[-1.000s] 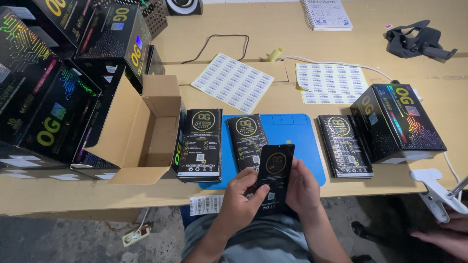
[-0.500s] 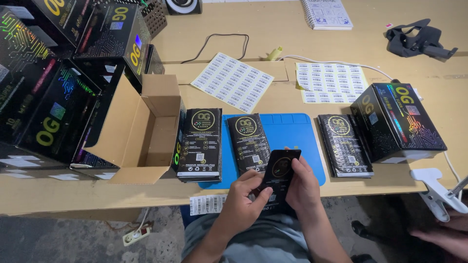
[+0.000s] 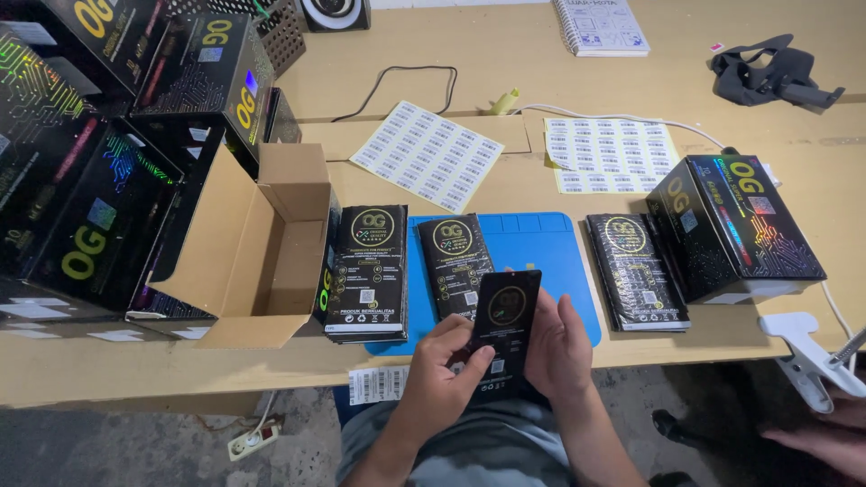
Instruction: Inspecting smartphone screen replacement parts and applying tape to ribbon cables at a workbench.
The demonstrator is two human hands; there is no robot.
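Both hands grip one flat black rectangular packet with a gold round emblem, held upright over the person's lap just in front of the worktop edge. The left hand closes its fingers on the packet's left edge and lower face; the right hand cups the right edge, fingers curled behind it, though how far they wrap round the back is hidden.

The packet looks light, thin and fairly stiff, with a glossy face that may slip; pinching the long edges, as now, seems the surest hold.

Just beyond the hands lies a blue rectangular mat carrying a like black packet. Left of it sits a stack of the same packets against an open brown cardboard box. Right lie another packet stack and a large black glossy carton. Further back lie white sheets of small printed labels.
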